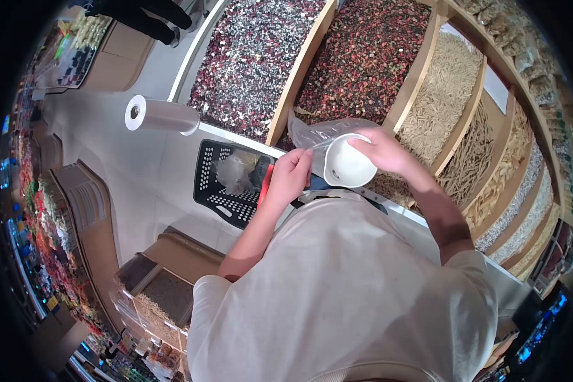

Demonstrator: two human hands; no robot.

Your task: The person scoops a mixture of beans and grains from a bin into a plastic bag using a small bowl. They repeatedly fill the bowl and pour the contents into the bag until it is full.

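A white scoop (350, 164), round and bowl-like with a small dark spot inside, is gripped at its upper rim by my right hand (382, 150). My left hand (291, 173) is closed on the edge of a clear plastic bag (318, 130), which spreads behind the scoop and over the bin edge. Beyond the bag lie a bin of dark red and black dried mix (366, 57) and a bin of white, red and black mix (254, 57). A black basket (204, 175) with a red handle (265, 184) hangs near my left forearm, holding a clear bag (237, 172).
A plastic bag roll (165, 116) sticks out at the bins' left corner. More wooden-divided bins of pale dried goods (442, 89) curve to the right. A person's legs (149, 19) show at the upper left. Cardboard-sided display stands (86, 204) line the left.
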